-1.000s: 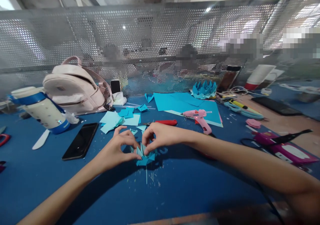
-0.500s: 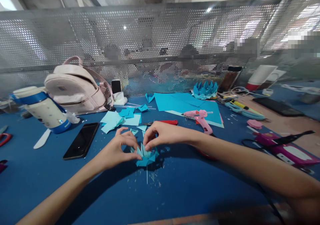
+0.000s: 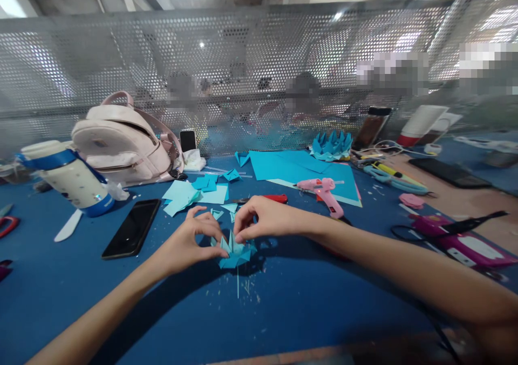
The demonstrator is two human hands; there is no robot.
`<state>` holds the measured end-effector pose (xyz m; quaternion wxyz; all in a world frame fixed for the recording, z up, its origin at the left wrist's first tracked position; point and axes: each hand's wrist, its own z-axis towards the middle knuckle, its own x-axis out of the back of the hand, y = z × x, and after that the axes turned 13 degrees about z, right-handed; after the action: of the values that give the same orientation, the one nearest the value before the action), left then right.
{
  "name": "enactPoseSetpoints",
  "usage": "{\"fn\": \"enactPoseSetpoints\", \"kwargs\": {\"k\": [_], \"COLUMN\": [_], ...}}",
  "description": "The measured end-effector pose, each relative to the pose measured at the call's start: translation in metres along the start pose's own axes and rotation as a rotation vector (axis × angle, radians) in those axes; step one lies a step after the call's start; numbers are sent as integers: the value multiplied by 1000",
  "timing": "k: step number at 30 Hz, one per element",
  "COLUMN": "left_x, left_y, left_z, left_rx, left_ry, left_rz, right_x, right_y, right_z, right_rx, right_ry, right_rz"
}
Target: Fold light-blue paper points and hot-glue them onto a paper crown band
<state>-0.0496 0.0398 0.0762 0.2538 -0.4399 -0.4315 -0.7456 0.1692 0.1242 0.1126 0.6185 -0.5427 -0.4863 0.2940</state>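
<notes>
A small folded-paper flower (image 3: 236, 259), blue outside with pale green points inside, sits on the blue table in front of me. My left hand (image 3: 202, 236) grips its left side between thumb and fingers. From the right, my right hand (image 3: 253, 219) pinches one of the pale inner points with thumb and forefinger. Small folded pale pieces (image 3: 230, 208) lie just behind the flower. Farther back left are loose pale green paper squares (image 3: 180, 195) and blue folded pieces (image 3: 205, 182). A thin clear strand (image 3: 238, 284) and tiny scraps lie in front of the flower.
Behind my right hand are a red-handled tool (image 3: 275, 198), a pink glue gun (image 3: 324, 189) and blue paper sheets (image 3: 275, 165). A larger paper flower (image 3: 332, 146) stands at the back. Left are a black phone (image 3: 133, 229), a bottle (image 3: 73, 178) and a backpack (image 3: 121, 143).
Both hands keep their grip on the paper flower. The flower and the right hand's fingertips have shifted very slightly; the other things on the table stay put.
</notes>
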Motion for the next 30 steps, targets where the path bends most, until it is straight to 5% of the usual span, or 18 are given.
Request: {"fn": "enactPoseSetpoints", "kwargs": {"k": [30], "left_x": [2], "left_y": [5], "left_z": [-1], "left_rx": [50], "left_ry": [-64], "left_rz": [-16], "right_x": [-2], "right_y": [4], "right_z": [-4], "right_rx": [2], "right_ry": [6], "right_rz": [34]}}
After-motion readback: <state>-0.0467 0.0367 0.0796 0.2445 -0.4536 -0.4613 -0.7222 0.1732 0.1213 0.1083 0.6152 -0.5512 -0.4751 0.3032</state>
